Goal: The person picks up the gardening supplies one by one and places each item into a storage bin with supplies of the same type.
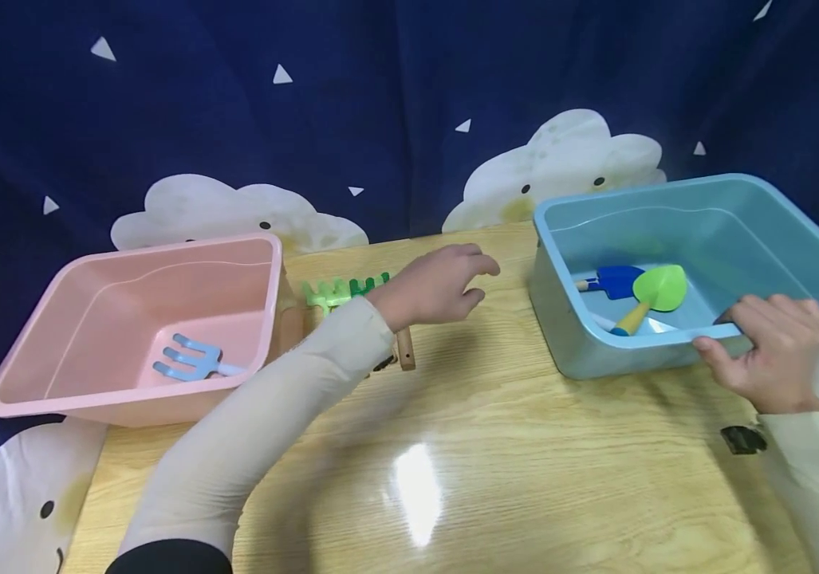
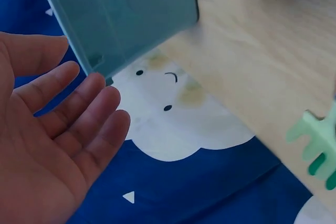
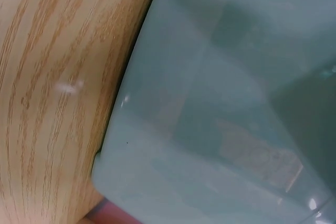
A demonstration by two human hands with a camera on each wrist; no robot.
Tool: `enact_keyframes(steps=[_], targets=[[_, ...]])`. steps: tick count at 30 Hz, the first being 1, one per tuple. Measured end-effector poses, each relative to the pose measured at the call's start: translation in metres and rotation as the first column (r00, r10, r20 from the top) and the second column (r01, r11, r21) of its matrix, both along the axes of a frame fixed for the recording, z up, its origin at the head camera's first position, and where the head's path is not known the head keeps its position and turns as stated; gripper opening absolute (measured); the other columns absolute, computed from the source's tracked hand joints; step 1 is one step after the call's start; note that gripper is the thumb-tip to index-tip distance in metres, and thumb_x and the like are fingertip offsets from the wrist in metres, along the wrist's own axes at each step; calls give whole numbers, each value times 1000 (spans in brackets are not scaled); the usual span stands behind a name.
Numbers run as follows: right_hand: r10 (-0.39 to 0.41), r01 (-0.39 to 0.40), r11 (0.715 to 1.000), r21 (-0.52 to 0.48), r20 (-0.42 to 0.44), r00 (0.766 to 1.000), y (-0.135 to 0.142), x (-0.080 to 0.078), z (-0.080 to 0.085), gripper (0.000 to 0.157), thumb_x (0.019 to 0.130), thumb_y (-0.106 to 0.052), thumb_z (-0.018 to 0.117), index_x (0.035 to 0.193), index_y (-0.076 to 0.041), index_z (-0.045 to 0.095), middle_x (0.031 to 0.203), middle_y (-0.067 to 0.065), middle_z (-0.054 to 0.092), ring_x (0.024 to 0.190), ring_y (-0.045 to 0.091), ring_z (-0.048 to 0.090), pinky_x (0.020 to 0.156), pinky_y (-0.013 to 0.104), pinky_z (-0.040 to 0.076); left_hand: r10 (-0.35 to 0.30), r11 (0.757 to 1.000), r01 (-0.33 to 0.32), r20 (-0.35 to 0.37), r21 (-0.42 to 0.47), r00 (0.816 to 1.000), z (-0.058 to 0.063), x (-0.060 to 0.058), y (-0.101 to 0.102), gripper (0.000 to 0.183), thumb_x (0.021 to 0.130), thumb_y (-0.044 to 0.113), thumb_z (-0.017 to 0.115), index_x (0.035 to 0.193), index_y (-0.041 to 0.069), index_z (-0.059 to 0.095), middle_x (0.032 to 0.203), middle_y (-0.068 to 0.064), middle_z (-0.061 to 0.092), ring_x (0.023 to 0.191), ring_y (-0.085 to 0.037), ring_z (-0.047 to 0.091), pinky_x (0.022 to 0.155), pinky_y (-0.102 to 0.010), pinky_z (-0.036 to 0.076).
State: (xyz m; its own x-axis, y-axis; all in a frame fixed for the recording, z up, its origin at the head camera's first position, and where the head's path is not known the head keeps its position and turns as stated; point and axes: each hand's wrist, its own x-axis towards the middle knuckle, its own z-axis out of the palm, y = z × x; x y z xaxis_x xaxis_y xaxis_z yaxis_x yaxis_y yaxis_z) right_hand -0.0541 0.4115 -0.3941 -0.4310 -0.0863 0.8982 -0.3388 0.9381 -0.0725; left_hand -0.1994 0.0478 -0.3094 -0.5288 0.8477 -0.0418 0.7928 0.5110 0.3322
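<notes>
My left hand [image 1: 445, 287] hovers over the table between two basins, its fingers loosely bent and holding nothing. In the left wrist view its palm and fingers are spread near the blue basin [image 2: 142, 14]. My right hand [image 1: 775, 347] grips the front rim of the blue basin [image 1: 560, 319], fingers over the edge and thumb outside. In that basin lie a blue toy shovel [image 1: 617, 281] and a lime-green trowel [image 1: 660, 288] with a yellow handle. The basin's outer wall [image 3: 173, 103] fills most of the right wrist view; the right hand is hardly visible there.
A pink basin [image 1: 129, 399] at the left holds a light-blue toy fork [image 1: 194, 360]. Beside it, partly behind my left arm, lie a light-green rake [image 1: 330, 293], a darker green rake [image 1: 362, 285] and a wooden handle [image 1: 405, 349]. A dark-blue curtain [image 1: 395, 96] hangs behind the wooden table [image 1: 524, 462].
</notes>
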Motion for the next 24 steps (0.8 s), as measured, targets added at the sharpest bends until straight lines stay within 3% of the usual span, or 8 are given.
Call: enact_keyframes(steps=[11,17,24], targets=[[19,-21,999,-43,-41,999,-8,-4,2,91,81,-84,44,52,2,47,48,18,41,44,38,30,57,50,15,-7,1000,5,65,29,998,-25,29,-42,39,97,16,56,136,14,58,133,-2,61,121,-16,59,101,-32,49],[24,-25,999,-44,-27,999,-7,-4,2,91,81,-84,44,52,3,48,49,20,43,45,39,30,58,49,14,-1,1000,-1,52,31,999,-39,47,-66,39,96,16,57,135,15,58,131,-1,62,121,-16,60,98,-35,51],[18,-18,1000,-15,-22,1000,-2,-3,1,91,82,-83,43,54,3,49,48,19,40,44,38,29,57,49,14,23,998,-26,63,50,998,-55,54,-87,38,95,14,58,133,14,60,131,-2,62,122,-19,58,100,-36,50]])
